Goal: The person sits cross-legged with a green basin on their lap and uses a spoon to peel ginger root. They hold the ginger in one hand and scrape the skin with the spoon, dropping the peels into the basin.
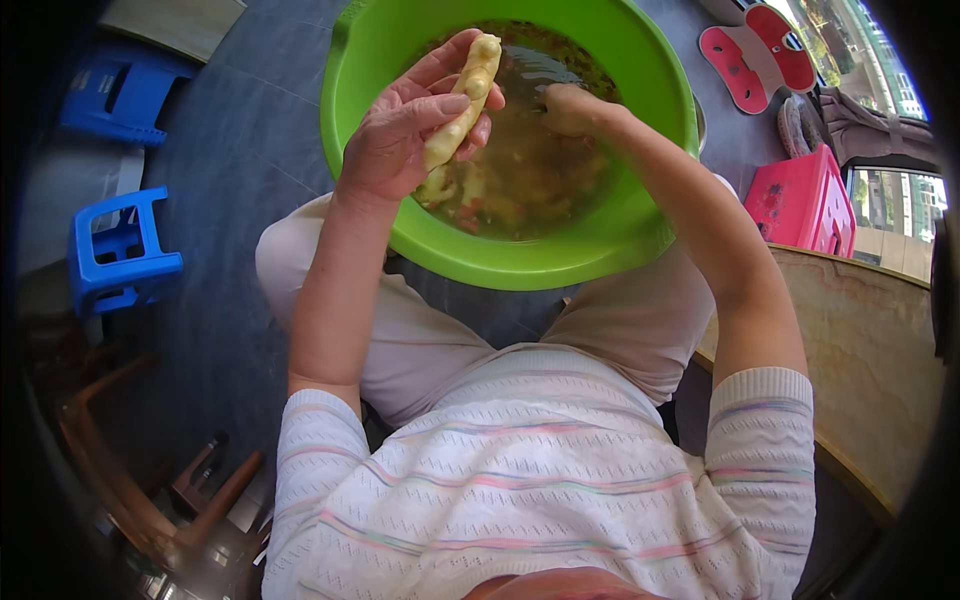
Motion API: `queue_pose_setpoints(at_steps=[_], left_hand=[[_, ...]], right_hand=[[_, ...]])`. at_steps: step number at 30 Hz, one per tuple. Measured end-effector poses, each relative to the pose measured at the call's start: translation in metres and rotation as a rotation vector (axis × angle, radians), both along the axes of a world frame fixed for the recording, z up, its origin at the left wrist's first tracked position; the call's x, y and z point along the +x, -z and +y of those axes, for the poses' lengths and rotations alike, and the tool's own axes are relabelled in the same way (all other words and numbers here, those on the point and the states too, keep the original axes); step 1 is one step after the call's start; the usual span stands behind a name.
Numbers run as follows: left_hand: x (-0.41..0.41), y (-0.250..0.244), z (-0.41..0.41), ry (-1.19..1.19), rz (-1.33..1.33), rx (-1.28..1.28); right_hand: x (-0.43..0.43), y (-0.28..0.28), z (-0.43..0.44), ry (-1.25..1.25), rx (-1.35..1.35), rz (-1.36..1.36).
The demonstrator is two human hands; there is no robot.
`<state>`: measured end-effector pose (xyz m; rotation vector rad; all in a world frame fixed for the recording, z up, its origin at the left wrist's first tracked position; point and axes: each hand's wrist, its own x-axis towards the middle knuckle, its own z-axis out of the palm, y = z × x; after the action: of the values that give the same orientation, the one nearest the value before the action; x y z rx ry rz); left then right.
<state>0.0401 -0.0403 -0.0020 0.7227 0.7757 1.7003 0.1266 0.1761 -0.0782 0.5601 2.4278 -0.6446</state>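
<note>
My left hand [420,120] holds up a pale yellow, knobbly vegetable-like piece [457,101], tilted above the left side of a large green plastic basin [525,259]. The thumb lies along its near side and the fingers curl behind it. Cloudy brownish liquid [517,165] fills the bottom of the basin. More pale yellow pieces [472,180] lie in it at the near left, among reddish bits [469,214]. Towards the right side, my right hand [574,109] dips into the liquid. Its fingers are hidden, so I cannot tell whether they hold anything.
The basin stands between my knees on a grey tiled floor [262,67]. Two blue plastic stools [169,262] [90,97] are at the left, with wooden furniture legs [217,499] nearer me. At the right are a pink box [787,199], a red-and-pink flat object [757,56] and a wooden panel [847,345].
</note>
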Motion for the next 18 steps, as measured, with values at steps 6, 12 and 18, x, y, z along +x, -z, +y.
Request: queue_pose_setpoints(at_steps=[6, 12, 18], left_hand=[[-0.001, -0.003, -0.002, -0.184, 0.119, -0.025], [0.002, -0.004, -0.003, -0.406, 0.239, -0.127], [0.010, 0.009, 0.010, -0.531, 0.468, -0.145]], right_hand=[[-0.001, 0.028, -0.013, -0.283, 0.307, -0.048], [0.018, -0.050, -0.014, 0.363, -0.640, 0.400], [0.022, -0.079, -0.061, 0.708, -1.168, 0.691]])
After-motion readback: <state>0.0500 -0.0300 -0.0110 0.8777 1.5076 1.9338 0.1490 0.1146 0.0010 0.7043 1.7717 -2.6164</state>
